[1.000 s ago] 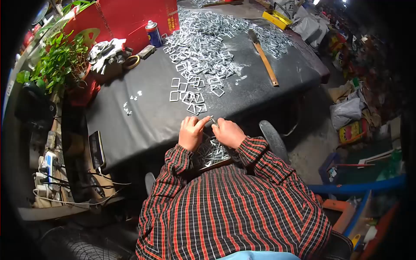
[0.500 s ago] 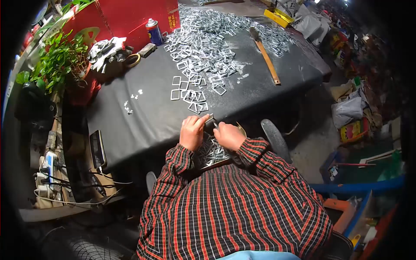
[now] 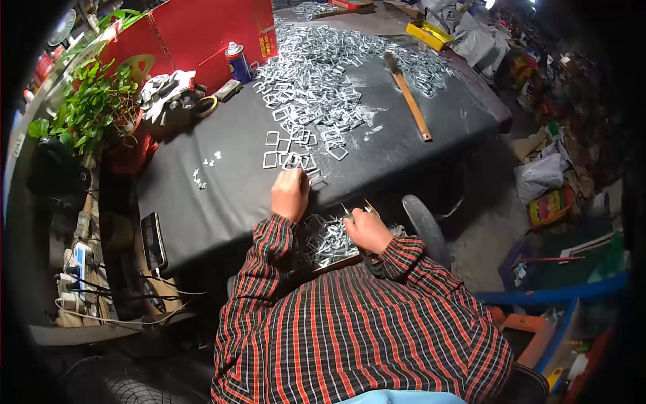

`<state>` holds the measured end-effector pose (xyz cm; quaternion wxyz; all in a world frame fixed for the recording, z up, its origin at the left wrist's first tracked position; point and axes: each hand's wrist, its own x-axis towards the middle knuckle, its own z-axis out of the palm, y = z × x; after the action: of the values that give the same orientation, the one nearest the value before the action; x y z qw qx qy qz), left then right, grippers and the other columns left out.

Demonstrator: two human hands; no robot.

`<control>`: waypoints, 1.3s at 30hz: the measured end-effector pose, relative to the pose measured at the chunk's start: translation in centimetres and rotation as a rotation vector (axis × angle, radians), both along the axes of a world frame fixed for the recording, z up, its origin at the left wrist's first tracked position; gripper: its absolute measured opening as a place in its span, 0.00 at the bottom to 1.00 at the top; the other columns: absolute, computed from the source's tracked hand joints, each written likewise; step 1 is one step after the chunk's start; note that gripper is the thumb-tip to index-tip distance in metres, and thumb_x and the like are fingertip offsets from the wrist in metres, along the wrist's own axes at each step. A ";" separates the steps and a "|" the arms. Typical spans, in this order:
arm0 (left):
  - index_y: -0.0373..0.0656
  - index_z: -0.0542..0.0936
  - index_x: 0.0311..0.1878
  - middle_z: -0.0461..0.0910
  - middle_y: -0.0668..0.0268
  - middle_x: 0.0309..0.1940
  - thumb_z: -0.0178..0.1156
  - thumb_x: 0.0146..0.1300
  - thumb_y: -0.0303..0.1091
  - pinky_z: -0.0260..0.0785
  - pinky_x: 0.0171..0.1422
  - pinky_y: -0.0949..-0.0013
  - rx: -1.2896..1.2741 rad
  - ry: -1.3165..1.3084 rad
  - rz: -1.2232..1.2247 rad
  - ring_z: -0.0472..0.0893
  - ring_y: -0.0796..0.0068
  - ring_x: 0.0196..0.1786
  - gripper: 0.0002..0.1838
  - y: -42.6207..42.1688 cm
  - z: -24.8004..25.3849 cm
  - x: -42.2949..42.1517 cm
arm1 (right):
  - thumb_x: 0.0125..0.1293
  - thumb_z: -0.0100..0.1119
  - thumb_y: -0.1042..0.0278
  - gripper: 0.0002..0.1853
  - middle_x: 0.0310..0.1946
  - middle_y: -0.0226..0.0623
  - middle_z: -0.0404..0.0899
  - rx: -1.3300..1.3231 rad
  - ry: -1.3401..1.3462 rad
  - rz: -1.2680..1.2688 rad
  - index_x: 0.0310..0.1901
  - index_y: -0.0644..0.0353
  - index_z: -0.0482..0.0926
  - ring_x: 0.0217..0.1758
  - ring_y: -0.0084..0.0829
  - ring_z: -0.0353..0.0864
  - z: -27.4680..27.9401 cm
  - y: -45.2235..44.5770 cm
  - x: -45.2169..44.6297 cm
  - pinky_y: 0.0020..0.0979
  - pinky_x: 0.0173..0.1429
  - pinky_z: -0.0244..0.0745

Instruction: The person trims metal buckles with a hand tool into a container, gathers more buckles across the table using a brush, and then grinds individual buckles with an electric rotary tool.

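Note:
My left hand [image 3: 289, 194] reaches to the near edge of the table, fingers curled down at several rectangular metal rings [image 3: 271, 159]. Its fingertips are hidden behind the knuckles, so what they pinch cannot be made out. Lower and to the right, my right hand [image 3: 370, 231] is closed around a slim tool [image 3: 345, 209] with a dark pointed tip. A brass-coloured piece shows beyond its knuckles. Beneath and between the hands, a box [image 3: 336, 262] of small metal pieces [image 3: 333, 241] sits at my lap, partly covered by the right hand and sleeve.
A large heap of metal rings [image 3: 316, 64] spreads over the black table [image 3: 222, 182]. A wooden-handled brush [image 3: 412, 108] lies right of it. At left are a spray can [image 3: 237, 62], tape roll [image 3: 205, 106], plant [image 3: 87, 101] and phone [image 3: 153, 241]. A chair armrest [image 3: 422, 225] stands at right.
My left hand has moved forward and left, away from the right hand, to the rings on the table. My right hand has lowered and shifted right with the tool, uncovering more of the box.

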<state>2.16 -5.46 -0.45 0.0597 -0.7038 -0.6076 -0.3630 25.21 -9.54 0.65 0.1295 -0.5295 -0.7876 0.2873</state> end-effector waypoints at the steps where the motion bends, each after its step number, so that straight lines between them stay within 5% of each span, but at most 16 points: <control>1: 0.44 0.81 0.44 0.77 0.60 0.35 0.65 0.59 0.30 0.71 0.50 0.56 0.007 -0.078 -0.059 0.76 0.55 0.44 0.09 -0.9 -0.3 0.6 | 0.69 0.54 0.56 0.21 0.28 0.63 0.80 0.010 0.001 0.014 0.35 0.72 0.75 0.36 0.59 0.83 -0.3 0.0 -0.2 0.53 0.45 0.77; 3: 0.45 0.82 0.46 0.78 0.60 0.36 0.63 0.59 0.27 0.72 0.49 0.57 0.024 -0.237 -0.176 0.77 0.55 0.43 0.11 -2.5 -0.6 1.6 | 0.69 0.54 0.55 0.21 0.28 0.63 0.81 0.035 0.001 0.039 0.35 0.72 0.75 0.36 0.59 0.83 -0.8 0.0 -0.5 0.52 0.44 0.77; 11: 0.51 0.81 0.56 0.78 0.65 0.36 0.64 0.54 0.26 0.69 0.47 0.59 0.054 -0.064 -0.215 0.77 0.61 0.42 0.23 -4.6 -1.2 1.3 | 0.69 0.54 0.56 0.20 0.30 0.61 0.82 0.050 -0.096 0.045 0.35 0.70 0.76 0.36 0.57 0.85 1.5 1.1 -3.5 0.53 0.42 0.79; 39: 0.52 0.82 0.54 0.74 0.61 0.35 0.63 0.53 0.22 0.69 0.46 0.58 0.019 -0.131 -0.221 0.75 0.57 0.42 0.23 -5.2 -1.0 1.0 | 0.68 0.54 0.58 0.19 0.28 0.60 0.82 0.057 -0.106 0.064 0.36 0.71 0.75 0.35 0.57 0.84 0.2 1.4 -5.0 0.53 0.42 0.79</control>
<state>3.21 -10.70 -1.49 -0.0137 -0.7405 -0.5257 -0.4185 20.19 -8.15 0.81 0.0936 -0.5144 -0.8179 0.2402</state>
